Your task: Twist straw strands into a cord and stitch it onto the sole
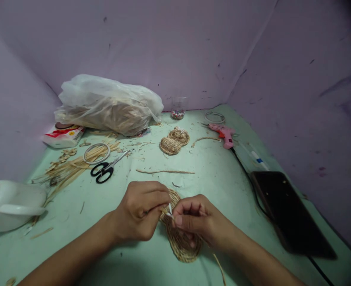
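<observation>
My left hand (144, 210) is closed, its fingertips pinched at the upper left edge of a braided straw sole-shaped piece (184, 254). What those fingertips grip is mostly hidden. Opposite them, my right hand (197, 217) is closed too, thumb and forefinger pinching a small white strip (170, 209) in the gap between the hands. Both hands are over the braided piece and cover much of its middle. A loose straw strand (219, 268) trails on the table below my right wrist. Beyond the hands lies a thin twisted straw cord (165, 172).
Black-handled scissors (106, 169), a tape roll (96, 153) and straw strips (70, 169) lie left, near a white jug (13, 204). Farther back are a plastic bag (110, 105), another braided piece (174, 141) and a bead cup (178, 109). Right are a pink glue gun (224, 133) and a phone (290, 212).
</observation>
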A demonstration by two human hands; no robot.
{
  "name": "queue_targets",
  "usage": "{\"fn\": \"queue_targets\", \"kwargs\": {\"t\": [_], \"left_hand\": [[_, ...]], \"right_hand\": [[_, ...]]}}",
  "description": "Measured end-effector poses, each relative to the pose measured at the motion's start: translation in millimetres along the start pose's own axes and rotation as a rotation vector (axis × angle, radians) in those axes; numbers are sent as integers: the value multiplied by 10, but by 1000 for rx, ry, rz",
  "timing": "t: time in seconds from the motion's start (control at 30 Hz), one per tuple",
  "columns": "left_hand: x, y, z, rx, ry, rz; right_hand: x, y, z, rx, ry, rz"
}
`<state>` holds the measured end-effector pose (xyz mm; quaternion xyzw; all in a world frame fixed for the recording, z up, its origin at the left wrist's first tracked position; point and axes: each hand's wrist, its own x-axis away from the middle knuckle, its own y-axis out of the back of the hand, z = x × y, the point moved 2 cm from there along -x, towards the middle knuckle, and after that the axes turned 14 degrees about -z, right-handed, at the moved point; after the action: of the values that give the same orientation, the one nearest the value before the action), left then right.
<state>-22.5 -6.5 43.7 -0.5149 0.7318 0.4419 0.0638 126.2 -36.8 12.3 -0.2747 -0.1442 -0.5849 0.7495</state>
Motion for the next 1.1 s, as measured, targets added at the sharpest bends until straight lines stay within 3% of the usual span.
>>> {"fn": "queue_targets", "kwargs": {"t": [0.13,0.27,0.33,0.43,0.5,0.57,0.67,0.73,0.87,1.0,1.1], "left_hand": [[39,61,-59,-182,-148,-129],[41,162,-118,-338,-291,-239],[7,222,-81,-399,-260,-283],[-69,288,34,-452,-11,-352],[-106,270,89,-367,194,-291],[-113,189,90,-214,319,-124],[-64,24,38,-64,407,96],[-17,-66,16,9,461,138],[20,-122,-1,125,426,5],[24,-97,-38,-29,262,-176],[56,-107,-53,-136,208,-281]], "right_hand": [[-25,30,-12,-42,-128,-28],[-75,67,-9,-72,-76,-145],[-87,84,12,-114,-27,-207],[-85,89,44,-63,67,-256],[-79,80,42,69,158,-295],[-72,60,15,220,263,-334],[-61,19,-53,377,381,-346],[-56,1,-86,429,415,-342],[-61,6,-67,413,415,-359],[-66,36,-15,197,296,-408],[-59,25,-23,-30,192,-349]]}}
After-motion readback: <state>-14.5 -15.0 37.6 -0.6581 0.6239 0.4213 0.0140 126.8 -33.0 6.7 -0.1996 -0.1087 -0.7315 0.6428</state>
